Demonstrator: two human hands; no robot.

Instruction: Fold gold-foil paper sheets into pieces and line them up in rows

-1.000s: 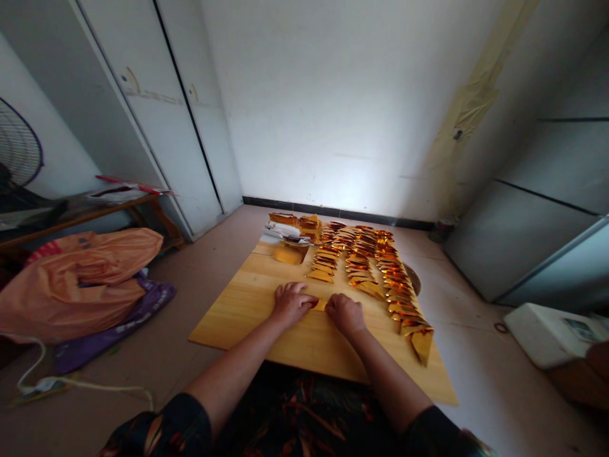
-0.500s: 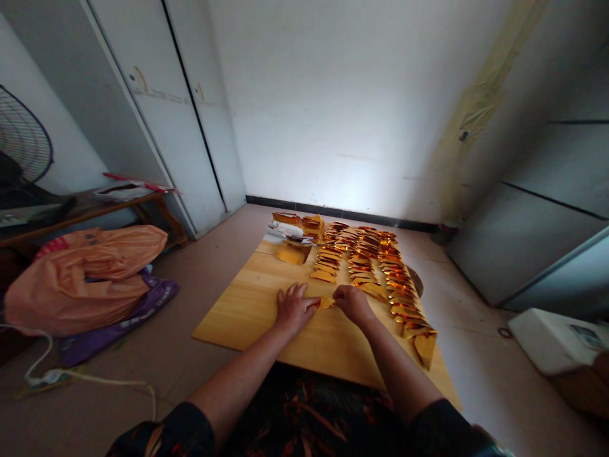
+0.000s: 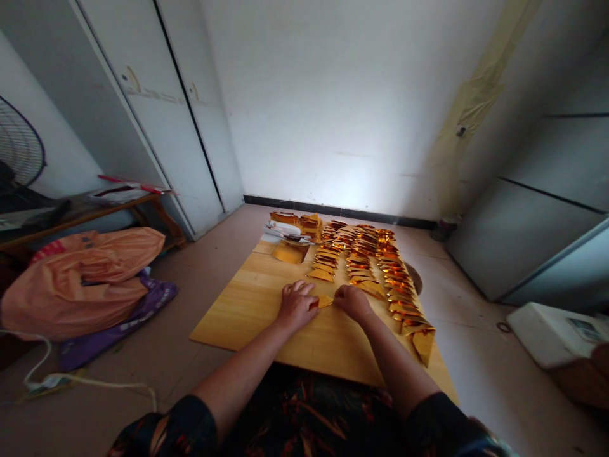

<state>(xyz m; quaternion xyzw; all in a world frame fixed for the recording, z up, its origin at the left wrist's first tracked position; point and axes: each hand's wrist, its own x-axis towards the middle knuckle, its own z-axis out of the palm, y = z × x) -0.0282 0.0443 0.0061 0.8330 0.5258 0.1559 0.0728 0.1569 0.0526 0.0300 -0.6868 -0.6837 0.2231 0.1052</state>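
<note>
A small folded piece of gold foil paper (image 3: 325, 301) lies low over the wooden board (image 3: 247, 304), between my two hands. My left hand (image 3: 297, 304) has its fingers curled, with thumb and fingertips closed on the paper's left end. At the other end, the fingers of my right hand (image 3: 351, 301) are pinched on the paper's right tip. Just beyond my hands stand rows of folded gold paper pieces (image 3: 326, 261), overlapping one another. The longest row (image 3: 404, 295) runs down the board's right side, its nearest piece larger and more open.
At the board's far left are a stack of flat gold paper (image 3: 289, 252) and a white packet (image 3: 284, 228). Orange and purple bags (image 3: 90, 273) lie on the floor at left, near a white cable (image 3: 109, 383). A white box (image 3: 554, 333) stands at right.
My left fingers have drawn in from a flatter, more spread pose and now curl at the paper's left end. My right hand stays pinched at its tip. The view has shifted slightly.
</note>
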